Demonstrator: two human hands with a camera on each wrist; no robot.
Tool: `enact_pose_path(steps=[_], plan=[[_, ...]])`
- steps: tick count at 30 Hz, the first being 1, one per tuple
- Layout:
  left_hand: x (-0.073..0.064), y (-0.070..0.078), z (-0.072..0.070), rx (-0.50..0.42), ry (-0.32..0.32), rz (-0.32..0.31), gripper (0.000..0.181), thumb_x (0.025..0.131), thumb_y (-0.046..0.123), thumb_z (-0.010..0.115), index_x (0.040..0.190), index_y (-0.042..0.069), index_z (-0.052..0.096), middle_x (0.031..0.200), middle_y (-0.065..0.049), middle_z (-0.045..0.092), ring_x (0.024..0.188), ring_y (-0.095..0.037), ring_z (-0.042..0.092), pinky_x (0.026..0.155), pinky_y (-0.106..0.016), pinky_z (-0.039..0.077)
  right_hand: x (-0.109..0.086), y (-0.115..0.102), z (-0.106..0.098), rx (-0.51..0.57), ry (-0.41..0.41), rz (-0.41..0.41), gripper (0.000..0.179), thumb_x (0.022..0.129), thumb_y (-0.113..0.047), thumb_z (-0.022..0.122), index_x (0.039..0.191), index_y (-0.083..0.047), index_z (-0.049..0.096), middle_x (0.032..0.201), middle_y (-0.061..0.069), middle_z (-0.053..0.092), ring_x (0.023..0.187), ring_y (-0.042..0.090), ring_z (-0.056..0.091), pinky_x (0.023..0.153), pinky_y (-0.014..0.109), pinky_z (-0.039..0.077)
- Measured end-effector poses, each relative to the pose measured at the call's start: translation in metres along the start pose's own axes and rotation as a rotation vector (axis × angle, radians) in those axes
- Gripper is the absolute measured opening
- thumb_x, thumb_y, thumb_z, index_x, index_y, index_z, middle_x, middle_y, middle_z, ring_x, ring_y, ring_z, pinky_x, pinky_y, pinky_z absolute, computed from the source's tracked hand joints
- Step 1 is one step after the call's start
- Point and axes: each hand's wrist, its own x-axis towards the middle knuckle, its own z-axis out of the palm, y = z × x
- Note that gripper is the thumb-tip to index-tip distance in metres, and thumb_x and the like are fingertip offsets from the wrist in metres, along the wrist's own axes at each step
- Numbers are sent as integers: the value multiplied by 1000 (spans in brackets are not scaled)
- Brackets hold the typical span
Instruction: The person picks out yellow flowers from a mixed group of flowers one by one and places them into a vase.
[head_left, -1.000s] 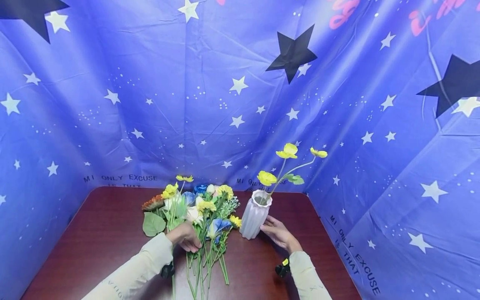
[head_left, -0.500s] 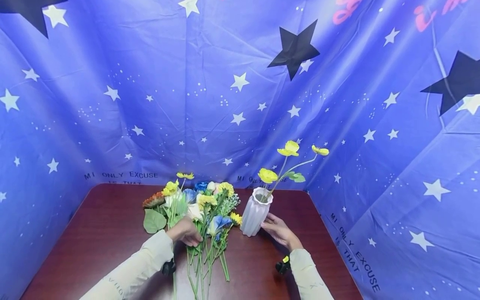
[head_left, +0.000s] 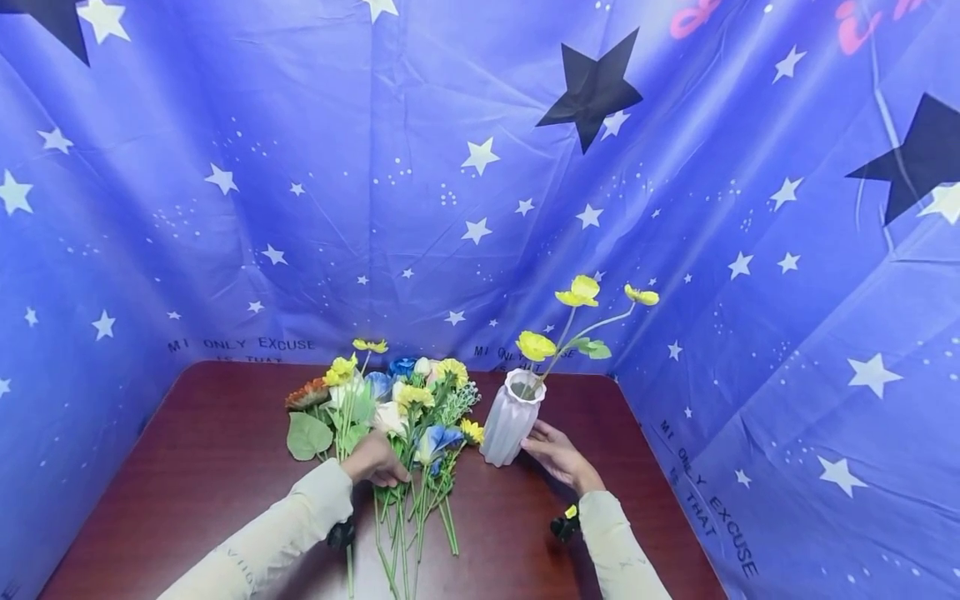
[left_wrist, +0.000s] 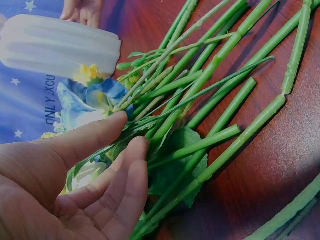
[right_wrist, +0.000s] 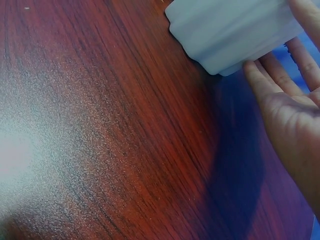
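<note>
One at a time, ease out stem [left_wrist: 146, 121] pinched in left hand [head_left: 377, 461]; brace vase [head_left: 507, 432] near table's [head_left: 510, 537] far edge with spread-fingered right hand [head_left: 561, 460].

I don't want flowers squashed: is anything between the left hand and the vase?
Yes: a blue flower and a small yellow flower lie between the left hand and the vase, the yellow one nearest the vase.

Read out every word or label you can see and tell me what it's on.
"MI ONLY EXCUSE IS THAT": starry backdrop, left and right.
"MI ONLY ...USE": backdrop, partly behind the vase's yellow flowers.
"ONLY XCU": backdrop, left wrist view.
Unreadable: pink lettering, top right, cut off; left sleeve print, too small.
</note>
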Motion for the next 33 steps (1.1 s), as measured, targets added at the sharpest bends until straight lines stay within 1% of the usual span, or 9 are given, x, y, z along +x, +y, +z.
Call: enact_pose_path(steps=[6, 12, 17, 25, 27, 30, 33], plan=[[5, -2, 2, -5, 20, 18, 15, 72, -6, 86, 71, -4, 71, 57, -10, 69, 45, -10, 61, 57, -31, 63, 3, -2, 0, -1, -7, -15, 71, 100, 10, 47, 157, 14, 4, 159, 39, 21, 126, 7, 53, 110, 20, 47], [10, 1, 1, -11, 18, 18, 14, 73, -5, 85, 74, -4, 72, 57, -9, 69, 46, -11, 62, 59, -33, 64, 6, -6, -2, 3, -1, -6, 72, 101, 8, 49, 157, 13, 4, 161, 39, 15, 127, 7, 52, 109, 18, 48], [12, 4, -2, -17, -1, 13, 12, 75, -5, 83, 76, -5, 71, 58, -10, 69, 46, -11, 62, 59, -33, 65, 7, -7, -3, 5, 3, -2, 72, 101, 8, 48, 158, 12, 4, 162, 39, 14, 128, 8, 51, 109, 18, 47], [10, 4, -5, -58, -20, -19, 9, 78, -8, 79, 76, -9, 71, 53, -9, 65, 43, -12, 61, 52, -29, 62, 4, -2, -2, 1, 10, -8, 72, 100, 8, 49, 157, 14, 5, 160, 40, 18, 125, 6, 54, 107, 19, 49], [11, 4, -4, -65, -31, -29, 8, 79, -9, 78, 77, -9, 70, 52, -8, 64, 43, -12, 61, 51, -28, 61, 3, -1, -2, 1, 0, -6, 73, 100, 9, 49, 157, 14, 4, 160, 40, 17, 124, 5, 54, 107, 18, 49], [13, 6, -5, -76, -56, -25, 8, 80, -10, 77, 79, -11, 69, 52, -8, 64, 43, -11, 61, 51, -26, 61, 3, 0, -1, -1, -6, -14, 74, 99, 8, 50, 156, 15, 3, 160, 40, 16, 124, 4, 54, 107, 18, 48], [13, 4, -5, -91, -74, -24, 8, 79, -10, 77, 80, -12, 69, 53, -9, 66, 43, -11, 61, 51, -26, 62, 2, 3, 2, 5, -5, -11, 74, 99, 8, 51, 156, 15, 3, 161, 40, 15, 124, 3, 53, 107, 17, 48]])
